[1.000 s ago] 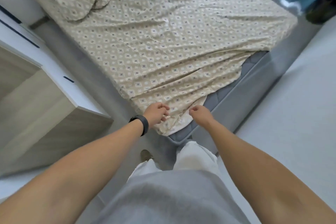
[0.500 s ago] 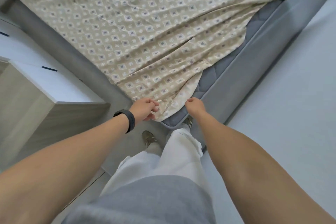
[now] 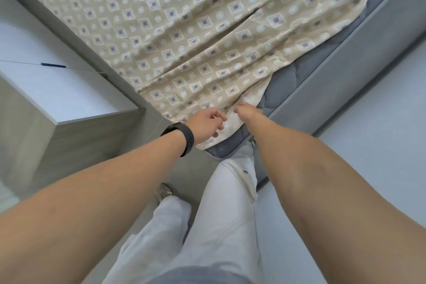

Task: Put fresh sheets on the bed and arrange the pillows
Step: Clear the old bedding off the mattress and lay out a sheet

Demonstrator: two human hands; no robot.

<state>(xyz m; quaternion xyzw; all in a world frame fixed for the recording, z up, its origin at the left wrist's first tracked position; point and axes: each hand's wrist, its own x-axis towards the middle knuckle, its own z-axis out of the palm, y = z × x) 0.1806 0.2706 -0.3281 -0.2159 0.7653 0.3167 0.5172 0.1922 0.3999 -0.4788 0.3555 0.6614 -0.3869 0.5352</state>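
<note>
While the patterned sheet [image 3: 184, 30] lies spread over the grey mattress [image 3: 297, 80], its near corner is unfitted. Left hand [image 3: 207, 125] and right hand [image 3: 247, 113] each pinch that corner's hem. Fitting appears under way; the next move likely calls for drawing the corner down over the mattress's near corner.

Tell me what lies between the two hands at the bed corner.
In the head view, a bunched pale fold of the patterned sheet fills the gap between the left hand and the right hand; both grip it.
</note>
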